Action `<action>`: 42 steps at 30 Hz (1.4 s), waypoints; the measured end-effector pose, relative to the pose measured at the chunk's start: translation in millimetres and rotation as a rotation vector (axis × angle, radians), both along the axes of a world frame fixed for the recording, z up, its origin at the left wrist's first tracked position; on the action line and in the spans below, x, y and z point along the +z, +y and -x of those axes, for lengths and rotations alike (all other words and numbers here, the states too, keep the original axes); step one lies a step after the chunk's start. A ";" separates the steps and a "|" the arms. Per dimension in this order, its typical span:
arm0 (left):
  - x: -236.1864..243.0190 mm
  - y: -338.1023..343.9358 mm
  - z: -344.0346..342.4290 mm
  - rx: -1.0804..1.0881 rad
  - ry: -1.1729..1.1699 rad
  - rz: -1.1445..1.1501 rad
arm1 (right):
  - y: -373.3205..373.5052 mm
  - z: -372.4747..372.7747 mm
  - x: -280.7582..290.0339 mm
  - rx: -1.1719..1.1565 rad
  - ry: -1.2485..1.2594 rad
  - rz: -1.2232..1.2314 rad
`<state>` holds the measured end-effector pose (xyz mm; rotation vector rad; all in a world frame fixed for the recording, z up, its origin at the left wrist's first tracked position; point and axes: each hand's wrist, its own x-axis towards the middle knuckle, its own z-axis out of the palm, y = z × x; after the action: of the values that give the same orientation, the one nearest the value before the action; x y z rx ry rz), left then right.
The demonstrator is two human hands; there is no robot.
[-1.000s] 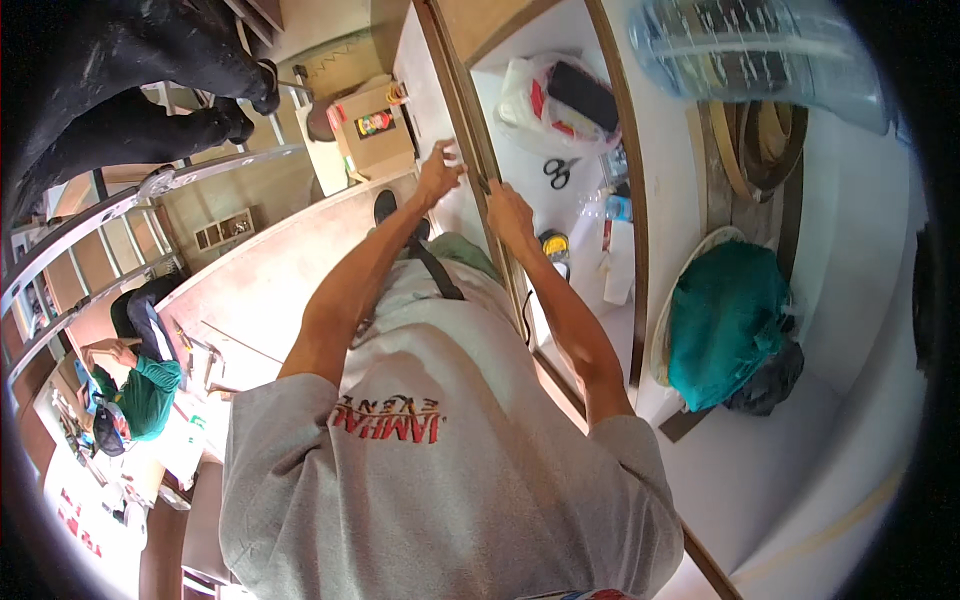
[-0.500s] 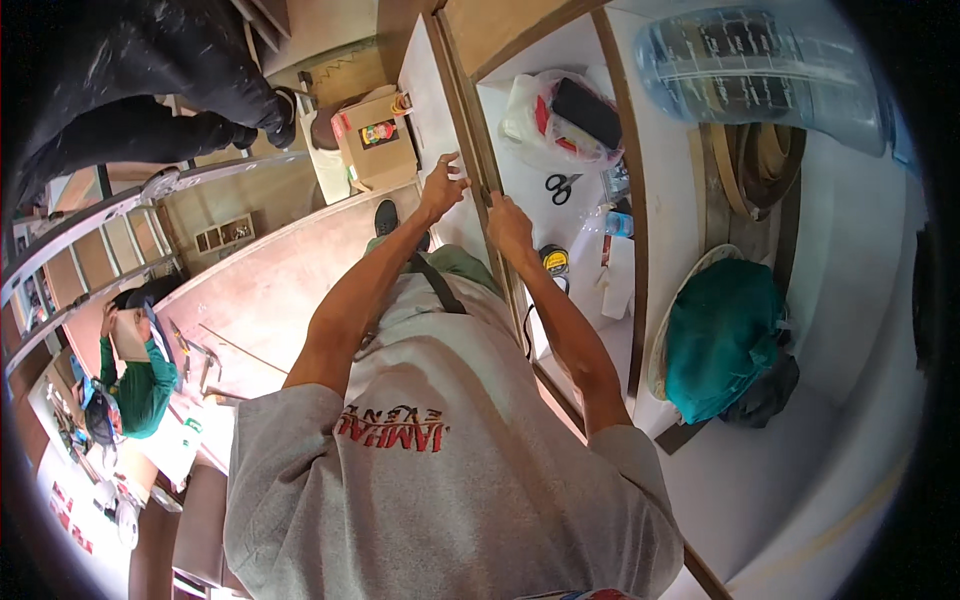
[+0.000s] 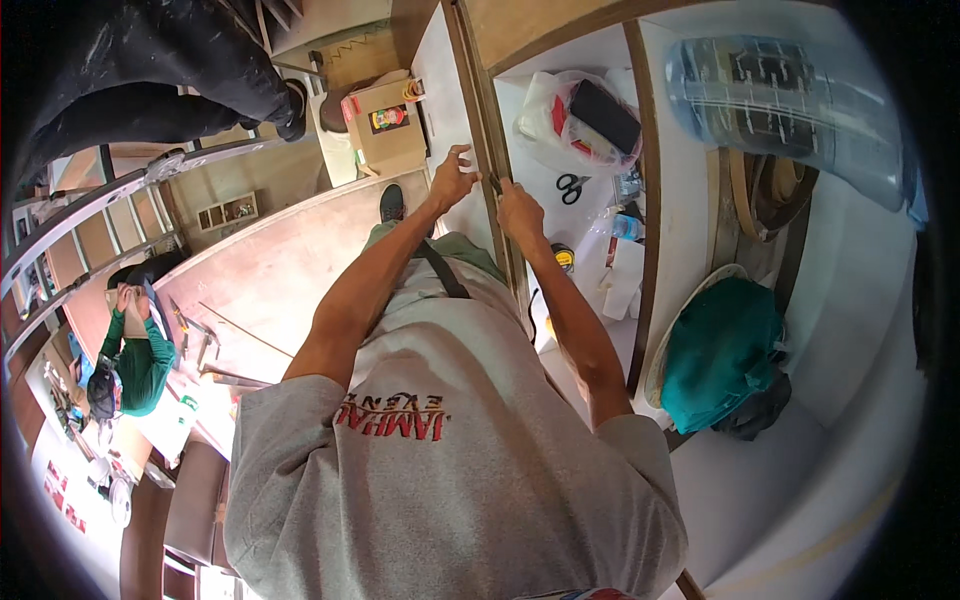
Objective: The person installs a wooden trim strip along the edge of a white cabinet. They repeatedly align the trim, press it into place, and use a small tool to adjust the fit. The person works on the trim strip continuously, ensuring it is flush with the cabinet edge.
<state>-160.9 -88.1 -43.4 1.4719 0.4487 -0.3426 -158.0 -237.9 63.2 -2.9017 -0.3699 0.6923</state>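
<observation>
My left hand (image 3: 455, 182) is beside the brown-edged upright panel (image 3: 478, 120), fingers apart and bent, with nothing visible in them. Just across the brown edge, my right hand (image 3: 521, 212) is closed around a small dark, slim thing (image 3: 495, 184). Its tip shows above the fist, against the edge; the rest is hidden, so its kind is unclear. To the right of my right hand, a white compartment holds black-handled scissors (image 3: 572, 188), a yellow and black tape measure (image 3: 563, 258) and a plastic bag (image 3: 545, 125) with a black phone-like slab (image 3: 605, 115) on top.
A large clear blue water bottle (image 3: 790, 105) lies at upper right, above a coiled brown strip (image 3: 770, 195) and a green cloth bundle (image 3: 725, 345). A cardboard box (image 3: 390, 140) is ahead. At left are a metal ladder (image 3: 110, 210), another person's dark-trousered legs (image 3: 160, 80) and a person in green (image 3: 145, 375).
The view has shifted slightly, so the compartment and panel appear further right. Both my hands stay at the brown edge. The person in green now has both hands at the brown sheet.
</observation>
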 end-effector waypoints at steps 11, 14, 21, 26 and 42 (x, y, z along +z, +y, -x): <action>-4.3 -1.5 -1.0 -0.001 -0.003 -0.003 | -10.9 7.0 3.5 0.028 -0.005 -0.012; -0.1 -1.4 -4.1 -0.003 0.041 0.032 | -5.7 0.7 3.5 0.034 0.021 -0.001; -9.8 -1.9 -2.6 -0.009 -0.011 -0.052 | -9.0 3.3 3.5 -0.009 0.063 -0.014; -5.5 -2.7 -3.6 -0.013 0.020 -0.035 | -11.9 6.1 2.4 0.014 0.022 -0.055; -4.3 -5.7 -4.3 0.010 0.052 -0.007 | 2.9 7.3 -11.7 -0.038 -0.041 -0.037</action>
<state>-156.6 -93.7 -47.6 1.4697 0.4990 -0.3724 -165.2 -235.0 51.5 -2.8837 -0.3272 0.6150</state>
